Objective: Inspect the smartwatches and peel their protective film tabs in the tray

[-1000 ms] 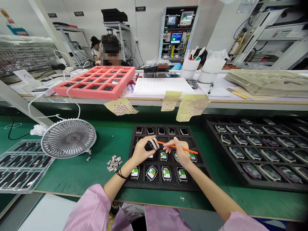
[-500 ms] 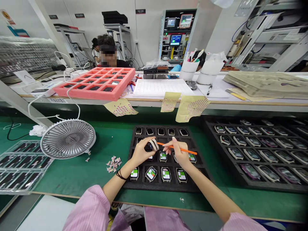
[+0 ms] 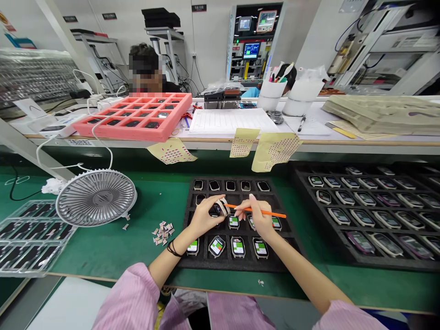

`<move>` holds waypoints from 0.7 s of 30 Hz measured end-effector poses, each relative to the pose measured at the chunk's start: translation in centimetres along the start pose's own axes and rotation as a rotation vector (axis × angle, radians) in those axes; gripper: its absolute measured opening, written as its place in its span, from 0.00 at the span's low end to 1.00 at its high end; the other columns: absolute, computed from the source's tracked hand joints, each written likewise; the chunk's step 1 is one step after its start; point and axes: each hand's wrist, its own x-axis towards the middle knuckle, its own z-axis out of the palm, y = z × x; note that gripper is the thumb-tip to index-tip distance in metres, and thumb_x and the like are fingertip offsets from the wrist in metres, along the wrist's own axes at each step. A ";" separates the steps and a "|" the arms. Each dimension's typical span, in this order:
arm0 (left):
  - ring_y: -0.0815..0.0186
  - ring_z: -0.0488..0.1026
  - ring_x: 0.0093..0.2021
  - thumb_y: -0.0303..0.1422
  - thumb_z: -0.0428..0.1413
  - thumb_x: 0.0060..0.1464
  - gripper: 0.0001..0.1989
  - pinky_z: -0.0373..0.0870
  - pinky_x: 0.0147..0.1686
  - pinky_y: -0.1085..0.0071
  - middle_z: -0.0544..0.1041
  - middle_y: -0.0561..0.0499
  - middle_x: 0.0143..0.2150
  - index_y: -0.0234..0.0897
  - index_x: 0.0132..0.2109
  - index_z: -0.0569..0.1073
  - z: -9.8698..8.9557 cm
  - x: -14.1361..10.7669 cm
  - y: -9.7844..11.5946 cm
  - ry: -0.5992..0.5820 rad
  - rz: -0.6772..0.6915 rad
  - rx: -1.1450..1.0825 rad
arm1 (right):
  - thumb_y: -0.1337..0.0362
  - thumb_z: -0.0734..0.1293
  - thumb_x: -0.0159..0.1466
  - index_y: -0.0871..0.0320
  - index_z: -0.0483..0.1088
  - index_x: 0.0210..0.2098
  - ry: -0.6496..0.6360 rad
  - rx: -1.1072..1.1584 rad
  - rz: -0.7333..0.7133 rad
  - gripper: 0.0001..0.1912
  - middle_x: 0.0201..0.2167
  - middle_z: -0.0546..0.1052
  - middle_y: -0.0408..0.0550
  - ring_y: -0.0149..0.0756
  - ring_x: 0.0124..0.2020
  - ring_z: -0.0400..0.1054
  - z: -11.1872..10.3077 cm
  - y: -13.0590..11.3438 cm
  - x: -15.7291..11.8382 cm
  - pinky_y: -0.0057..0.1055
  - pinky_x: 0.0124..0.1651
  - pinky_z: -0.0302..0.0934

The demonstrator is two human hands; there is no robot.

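From my head view, my left hand point(image 3: 205, 220) had its fingers curled around a smartwatch point(image 3: 217, 210), half hiding it, above the black foam tray point(image 3: 220, 265). My right hand point(image 3: 260, 221) pinched an orange stick point(image 3: 270, 214), its end right by the watch; I couldn't tell whether they touched.

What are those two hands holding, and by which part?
The left hand holds a smartwatch by its edges. The right hand pinches an orange stick around the middle of its shaft.
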 end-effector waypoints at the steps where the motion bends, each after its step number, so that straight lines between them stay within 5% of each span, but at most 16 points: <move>1: 0.57 0.73 0.52 0.21 0.61 0.43 0.29 0.69 0.52 0.57 0.76 0.43 0.53 0.39 0.55 0.69 0.0 0.0 0.0 -0.003 0.002 0.001 | 0.49 0.57 0.68 0.58 0.78 0.22 -0.013 -0.007 -0.003 0.29 0.16 0.75 0.49 0.31 0.15 0.66 0.1 0.0 0.0 0.30 0.18 0.59; 21: 0.56 0.73 0.53 0.21 0.60 0.44 0.29 0.68 0.53 0.58 0.75 0.43 0.53 0.39 0.55 0.69 0.0 -0.1 -0.1 -0.022 -0.010 0.010 | 0.51 0.58 0.68 0.59 0.78 0.23 -0.021 -0.017 -0.057 0.27 0.15 0.75 0.48 0.30 0.14 0.66 0.5 -0.3 -0.1 0.27 0.17 0.59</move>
